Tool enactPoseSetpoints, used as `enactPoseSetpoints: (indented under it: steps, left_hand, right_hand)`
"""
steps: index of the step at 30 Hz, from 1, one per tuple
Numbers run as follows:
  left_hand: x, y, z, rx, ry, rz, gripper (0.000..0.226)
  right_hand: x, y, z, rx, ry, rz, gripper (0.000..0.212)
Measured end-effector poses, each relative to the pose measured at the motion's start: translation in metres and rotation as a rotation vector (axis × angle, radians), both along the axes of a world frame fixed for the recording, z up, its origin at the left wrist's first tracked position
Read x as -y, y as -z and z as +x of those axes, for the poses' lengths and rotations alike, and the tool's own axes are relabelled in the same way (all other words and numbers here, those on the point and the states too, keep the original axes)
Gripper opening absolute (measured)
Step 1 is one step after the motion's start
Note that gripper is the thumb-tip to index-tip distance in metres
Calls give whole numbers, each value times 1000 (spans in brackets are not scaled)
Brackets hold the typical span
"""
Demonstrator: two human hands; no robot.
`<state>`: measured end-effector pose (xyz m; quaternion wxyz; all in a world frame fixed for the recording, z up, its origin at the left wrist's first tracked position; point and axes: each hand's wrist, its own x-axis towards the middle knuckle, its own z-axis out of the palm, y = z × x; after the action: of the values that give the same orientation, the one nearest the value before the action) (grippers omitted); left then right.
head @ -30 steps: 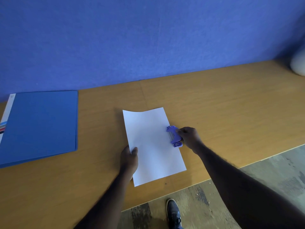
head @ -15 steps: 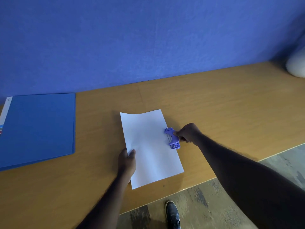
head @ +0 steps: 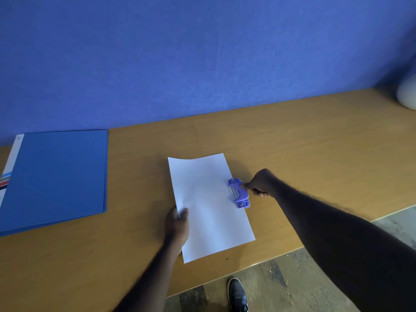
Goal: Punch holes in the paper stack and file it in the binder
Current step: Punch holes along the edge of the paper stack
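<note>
A white paper stack [head: 208, 206] lies on the wooden desk [head: 304, 143], its long side running away from me. A small purple hole punch [head: 239, 193] sits over the middle of the stack's right edge. My right hand [head: 261, 183] grips the punch from the right with thumb and fingers. My left hand [head: 177, 226] pinches the stack's left edge near the front, thumb on top. A closed blue binder [head: 56, 176] lies flat at the far left of the desk.
A blue partition wall [head: 202, 59] rises behind the desk. A pale rounded object [head: 407, 95] stands at the far right corner. The desk's front edge runs diagonally below my arms; a dark shoe [head: 237, 294] shows on the floor.
The right hand has shifted from beside the punch to gripping its right side with the knuckles raised. Paper, punch and left hand stay about where they were.
</note>
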<state>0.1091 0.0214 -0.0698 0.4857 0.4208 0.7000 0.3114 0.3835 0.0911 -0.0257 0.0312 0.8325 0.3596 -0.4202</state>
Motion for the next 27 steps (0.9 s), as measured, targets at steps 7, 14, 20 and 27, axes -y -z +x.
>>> enactPoseSetpoints:
  steps: [7, 14, 20, 27]
  left_hand:
    - [0, 6, -1, -24, 9, 16, 28]
    - [0, 8, 1, -40, -4, 15, 29]
    - [-1, 4, 0, 1, -13, 7, 28]
    - [0, 2, -1, -14, 10, 7, 32]
  right_hand:
    - [-4, 11, 10, -46, -1, -100, 52]
    - [-3, 14, 12, -26, -18, -54, 54]
    - [7, 2, 7, 17, -30, 23, 56]
    - [28, 1, 3, -21, -1, 208, 64]
